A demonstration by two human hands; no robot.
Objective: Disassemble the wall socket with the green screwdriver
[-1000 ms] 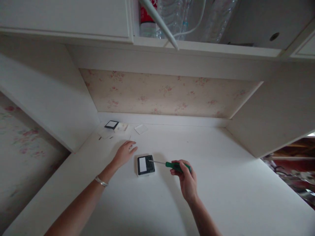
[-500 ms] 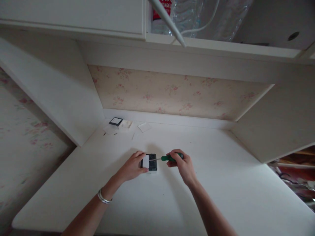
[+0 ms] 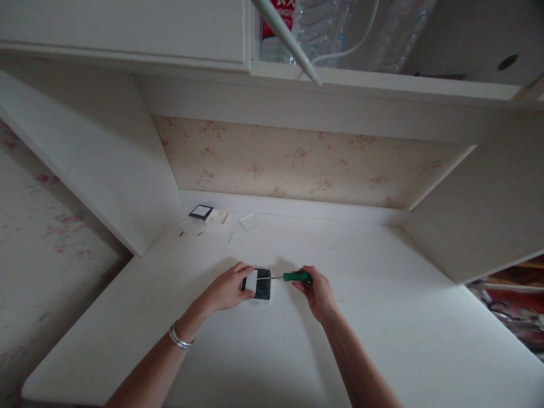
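My left hand [image 3: 227,288] grips the left side of a small square wall switch [image 3: 264,289] on the table. It has a dark face, a white panel on its left part and a pale base below. My right hand [image 3: 318,293] is closed around the green handle of a screwdriver [image 3: 297,276]. The metal shaft lies nearly level and points left. Its tip reaches the right edge of the white panel; whether it is wedged under that edge I cannot tell.
On the white table [image 3: 255,357], a dark-framed piece [image 3: 201,211], a cream box [image 3: 220,216], a clear square plate [image 3: 250,221] and small strips lie at the back left. A shelf with plastic bottles [image 3: 317,28] and a white rod [image 3: 289,42] hang overhead.
The screwdriver has turned to lie more level, and my right hand has shifted slightly right with its fingers farther back on the handle. The white panel looks more tilted. My left hand keeps its hold.
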